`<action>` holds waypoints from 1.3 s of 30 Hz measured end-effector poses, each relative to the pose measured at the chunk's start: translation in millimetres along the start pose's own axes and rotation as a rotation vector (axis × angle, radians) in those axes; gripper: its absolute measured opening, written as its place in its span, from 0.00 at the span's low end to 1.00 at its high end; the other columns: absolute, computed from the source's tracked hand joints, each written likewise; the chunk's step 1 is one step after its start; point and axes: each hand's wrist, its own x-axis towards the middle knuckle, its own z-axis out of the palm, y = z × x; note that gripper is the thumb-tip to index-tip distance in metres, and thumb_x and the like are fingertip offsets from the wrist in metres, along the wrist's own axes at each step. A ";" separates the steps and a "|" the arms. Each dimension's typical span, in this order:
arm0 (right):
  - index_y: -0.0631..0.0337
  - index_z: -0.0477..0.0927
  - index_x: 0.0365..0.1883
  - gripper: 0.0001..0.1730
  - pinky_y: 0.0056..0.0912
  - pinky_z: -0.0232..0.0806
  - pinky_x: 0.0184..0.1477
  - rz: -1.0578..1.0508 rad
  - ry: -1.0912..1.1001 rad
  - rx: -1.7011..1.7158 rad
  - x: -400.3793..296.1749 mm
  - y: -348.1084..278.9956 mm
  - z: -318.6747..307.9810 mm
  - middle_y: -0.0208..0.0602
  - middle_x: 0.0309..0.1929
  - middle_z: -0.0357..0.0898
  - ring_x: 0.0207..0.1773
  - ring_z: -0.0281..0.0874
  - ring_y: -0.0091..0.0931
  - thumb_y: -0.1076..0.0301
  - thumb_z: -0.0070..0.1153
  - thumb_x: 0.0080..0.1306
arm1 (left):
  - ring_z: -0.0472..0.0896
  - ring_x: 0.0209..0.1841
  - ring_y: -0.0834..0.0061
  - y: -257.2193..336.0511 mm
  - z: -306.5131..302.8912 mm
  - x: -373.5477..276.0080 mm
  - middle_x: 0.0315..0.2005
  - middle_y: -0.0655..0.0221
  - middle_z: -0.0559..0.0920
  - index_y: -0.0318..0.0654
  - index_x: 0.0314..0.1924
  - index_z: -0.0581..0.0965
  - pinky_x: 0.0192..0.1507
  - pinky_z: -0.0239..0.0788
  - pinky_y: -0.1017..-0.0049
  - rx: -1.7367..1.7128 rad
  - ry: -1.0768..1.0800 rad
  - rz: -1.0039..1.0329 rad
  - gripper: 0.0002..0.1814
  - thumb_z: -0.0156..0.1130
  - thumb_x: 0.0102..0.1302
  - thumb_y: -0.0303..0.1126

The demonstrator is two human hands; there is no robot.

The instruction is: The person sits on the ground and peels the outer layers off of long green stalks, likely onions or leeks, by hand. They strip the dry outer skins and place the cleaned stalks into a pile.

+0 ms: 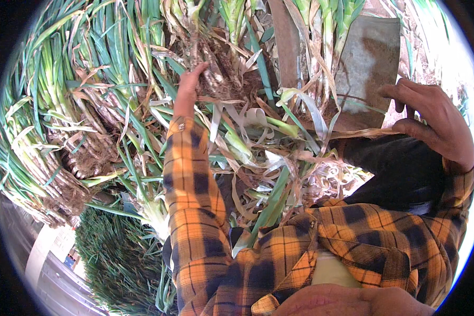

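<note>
My left hand (187, 91) reaches forward to a cluster of green onions (217, 77) with brown, soil-covered roots. Its thumb lies against the stalks; the other fingers are mostly hidden, so a grip cannot be made out. Out to the right, my right hand (430, 114) hovers with bent fingers apart and nothing visible between them. A dry leaf strip (363, 134) runs close to its thumb; whether they touch is unclear. Between the hands, another group of green onions (326, 75) stands upright, roots downward, beside a grey flat panel (373, 67).
Loose peeled leaves (260, 122) litter the area before me, with more peelings (335, 177) near my dark-clothed leg (399, 170). Several rooted onion bunches (59, 173) are piled at left. Below them sits a dark green leafy mass (118, 252).
</note>
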 end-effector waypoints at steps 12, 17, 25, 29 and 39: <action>0.62 0.70 0.53 0.23 0.33 0.61 0.47 -0.072 0.134 -0.069 -31.6 29.4 3.0 0.43 0.42 0.73 0.42 0.69 0.35 0.64 0.56 0.60 | 0.78 0.24 0.69 54.5 -5.0 -151.4 0.21 0.57 0.79 0.25 0.30 0.77 0.26 0.67 0.71 0.780 0.249 0.235 0.19 0.62 0.53 0.40; 0.63 0.71 0.51 0.21 0.34 0.62 0.44 -0.292 0.214 -0.027 -11.7 50.5 21.4 0.46 0.33 0.72 0.38 0.70 0.35 0.62 0.53 0.62 | 0.79 0.26 0.69 59.1 20.7 -215.6 0.22 0.62 0.79 0.27 0.32 0.77 0.28 0.71 0.75 0.140 0.077 0.154 0.16 0.59 0.58 0.37; 0.67 0.66 0.57 0.35 0.22 0.64 0.23 0.100 -0.142 0.625 16.1 -61.3 63.8 0.38 0.30 0.75 0.25 0.73 0.21 0.43 0.42 0.65 | 0.78 0.20 0.71 52.1 86.4 -316.0 0.22 0.64 0.79 0.30 0.31 0.76 0.22 0.71 0.73 -0.069 -0.090 0.009 0.12 0.56 0.60 0.35; 0.70 0.68 0.51 0.42 0.26 0.64 0.28 0.241 -0.285 0.929 46.2 -78.7 130.8 0.48 0.40 0.72 0.38 0.71 0.26 0.34 0.46 0.59 | 0.78 0.20 0.70 -3.1 126.3 -327.3 0.22 0.60 0.80 0.26 0.32 0.76 0.24 0.69 0.70 0.048 -0.084 0.230 0.12 0.56 0.59 0.31; 0.69 0.78 0.24 0.09 0.31 0.61 0.30 0.380 0.234 1.270 94.1 0.1 235.4 0.38 0.24 0.75 0.28 0.69 0.26 0.71 0.57 0.47 | 0.79 0.35 0.58 13.9 167.2 -376.5 0.31 0.49 0.79 0.22 0.46 0.70 0.36 0.69 0.66 0.564 -0.190 0.561 0.24 0.55 0.58 0.38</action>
